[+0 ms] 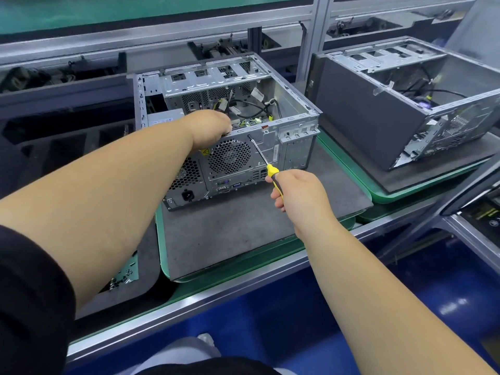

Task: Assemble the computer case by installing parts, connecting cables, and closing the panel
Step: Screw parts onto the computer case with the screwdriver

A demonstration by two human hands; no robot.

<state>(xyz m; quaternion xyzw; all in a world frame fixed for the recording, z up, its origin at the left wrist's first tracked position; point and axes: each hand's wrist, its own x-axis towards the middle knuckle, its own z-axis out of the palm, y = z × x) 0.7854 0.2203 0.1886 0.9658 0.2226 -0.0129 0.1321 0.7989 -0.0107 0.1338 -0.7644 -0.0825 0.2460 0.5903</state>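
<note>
the computer case (286, 125) lies on its side with the open face up, on a grey mat (230, 226) set in a green tray (162, 255), its rear panel turned toward the person. the left hand (211, 128) reaches over the top edge of that rear panel; its fingers curl down over the edge into the case and are hidden there, so whether they press on something or pinch it cannot be told. just beyond those hidden fingers, inside the case, run black cables (251, 104) and yellow-green connectors (250, 121). below the left hand on the rear panel sits the round fan grille (230, 156), and further down toward the person the power socket (188, 195). the right hand (297, 190) holds a screwdriver (261, 154), the fingers wrapped tight around its yellow and black handle, the thumb side up. from the fingers the metal shaft runs up and to the left, and its tip meets the rear panel near the upper edge, just right of the fan grille and close to the left hand. to the right of the right hand's fingers, well apart, a second open case (392, 104) rests tilted on its own mat and green tray. near the left forearm, at the tray's left side, small screws (121, 277) lie scattered in a recess.
</note>
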